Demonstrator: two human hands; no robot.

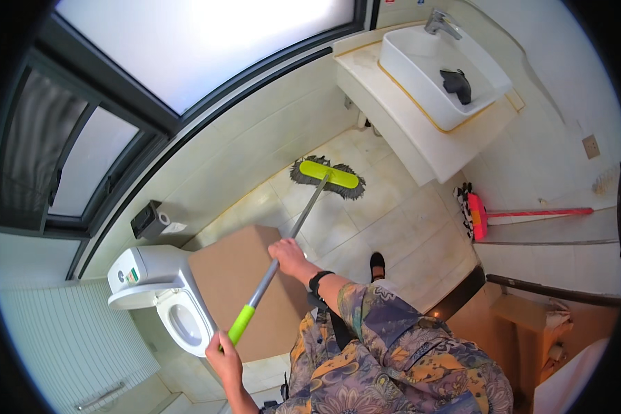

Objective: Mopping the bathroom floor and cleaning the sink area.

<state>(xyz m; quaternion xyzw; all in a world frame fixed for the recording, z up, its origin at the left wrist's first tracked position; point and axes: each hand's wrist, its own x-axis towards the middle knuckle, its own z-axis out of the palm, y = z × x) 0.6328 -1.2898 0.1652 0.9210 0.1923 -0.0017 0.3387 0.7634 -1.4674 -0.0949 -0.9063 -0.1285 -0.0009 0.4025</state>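
A flat mop [328, 176] with a lime-green plate and a grey fringed pad lies on the tiled floor, close to the wall under the window. Its grey pole slants back toward me. My left hand [224, 353] is closed round the lime-green grip at the pole's end, beside the toilet bowl. Farther up, my right hand [291, 258] wraps the grey pole, above a large brown cardboard box [245, 290].
A white toilet [188, 324] with its lid raised stands left of the box. At the far right, a washbasin [421, 76] holds a dark cloth [456, 85]. A red-handled mop [477, 215] leans near the right wall. A dark doorway threshold [457, 293] lies at right.
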